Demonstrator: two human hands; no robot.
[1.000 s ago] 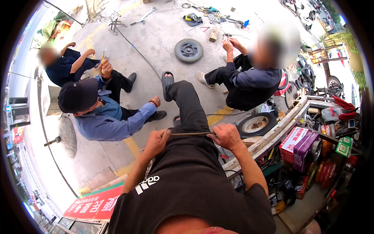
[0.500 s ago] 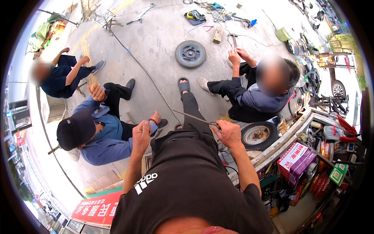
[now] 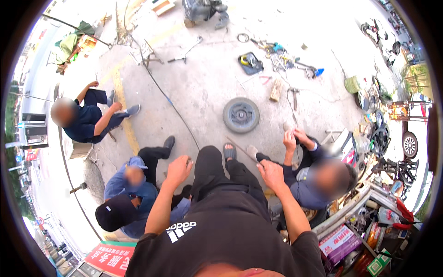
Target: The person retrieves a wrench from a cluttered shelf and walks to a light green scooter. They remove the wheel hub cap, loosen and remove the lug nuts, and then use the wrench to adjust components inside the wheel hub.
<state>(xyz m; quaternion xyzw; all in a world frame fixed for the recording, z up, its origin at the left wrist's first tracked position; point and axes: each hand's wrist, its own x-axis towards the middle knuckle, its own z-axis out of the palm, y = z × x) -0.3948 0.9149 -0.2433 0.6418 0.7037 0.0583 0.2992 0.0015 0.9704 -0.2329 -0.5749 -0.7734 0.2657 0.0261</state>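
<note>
My right hand (image 3: 271,171) is closed around one end of a thin metal rod (image 3: 241,150), which runs up-left past my sandalled foot (image 3: 229,151). My left hand (image 3: 178,170) is raised beside my knee; whether its fingers grip anything I cannot tell. A small wheel (image 3: 241,115) lies on the concrete beyond.

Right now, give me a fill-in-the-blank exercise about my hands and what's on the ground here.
The right hand grips a thin ___ rod.
The left hand is raised above the ___ trouser leg.
The small wheel lies flat on the ___ ground.

Missing words: metal; black; concrete
</note>
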